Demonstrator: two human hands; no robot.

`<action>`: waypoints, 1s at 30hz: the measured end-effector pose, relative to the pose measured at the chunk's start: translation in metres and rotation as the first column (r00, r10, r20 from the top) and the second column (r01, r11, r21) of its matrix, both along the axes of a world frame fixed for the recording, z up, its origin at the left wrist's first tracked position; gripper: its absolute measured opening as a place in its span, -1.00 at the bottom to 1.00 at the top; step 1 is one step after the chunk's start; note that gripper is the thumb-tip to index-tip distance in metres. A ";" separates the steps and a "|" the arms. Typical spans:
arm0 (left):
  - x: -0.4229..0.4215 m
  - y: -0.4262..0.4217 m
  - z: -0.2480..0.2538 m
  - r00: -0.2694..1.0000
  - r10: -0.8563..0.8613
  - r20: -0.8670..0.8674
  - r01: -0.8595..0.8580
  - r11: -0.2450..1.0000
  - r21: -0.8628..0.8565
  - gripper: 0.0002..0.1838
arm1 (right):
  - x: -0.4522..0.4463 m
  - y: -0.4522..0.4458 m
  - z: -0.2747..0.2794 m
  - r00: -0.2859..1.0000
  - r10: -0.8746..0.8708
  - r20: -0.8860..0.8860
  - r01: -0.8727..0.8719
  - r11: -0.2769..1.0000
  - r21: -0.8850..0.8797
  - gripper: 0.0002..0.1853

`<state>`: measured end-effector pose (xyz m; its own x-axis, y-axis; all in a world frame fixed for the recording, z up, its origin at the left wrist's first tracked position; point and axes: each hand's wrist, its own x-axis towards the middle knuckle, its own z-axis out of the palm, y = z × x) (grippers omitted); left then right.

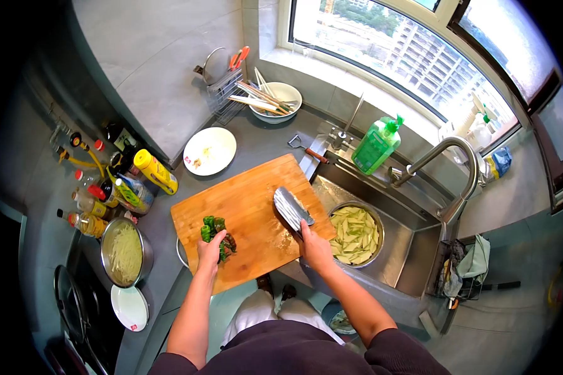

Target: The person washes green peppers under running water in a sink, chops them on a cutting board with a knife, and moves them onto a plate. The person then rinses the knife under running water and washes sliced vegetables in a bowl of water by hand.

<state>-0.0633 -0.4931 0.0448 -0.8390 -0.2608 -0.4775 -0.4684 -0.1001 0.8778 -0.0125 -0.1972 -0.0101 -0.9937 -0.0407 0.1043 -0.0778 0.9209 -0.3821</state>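
Note:
A wooden cutting board (pixel 247 212) lies tilted across the counter corner and overlaps the sink's edge. On its left part, my left hand (pixel 211 250) is closed on a small bunch of green and dark red peppers (pixel 216 232). My right hand (pixel 316 249) grips a wide-bladed knife (pixel 289 209) by its handle, which the fingers mostly hide. The blade is over the board's right part, near small wet scraps (pixel 288 244).
Right of the board, a bowl of cut green pieces (pixel 355 234) sits in the sink (pixel 397 250). A white plate (pixel 209 151) stands behind the board. At left are a bowl of pale shreds (pixel 126 253), a small plate (pixel 130 308) and several bottles (pixel 155 170).

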 end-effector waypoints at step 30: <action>-0.074 -0.016 -0.031 0.931 -0.365 0.023 0.365 0.923 -0.121 -0.69 | -0.070 -0.001 0.007 0.940 -0.321 0.119 0.328 0.944 -0.041 -0.40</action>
<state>-0.1376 -0.5086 0.0142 -0.8871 0.0077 -0.4614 -0.4523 0.1844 0.8726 -0.0822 -0.1982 -0.0035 -0.9573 0.2887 -0.0134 0.2667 0.8646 -0.4258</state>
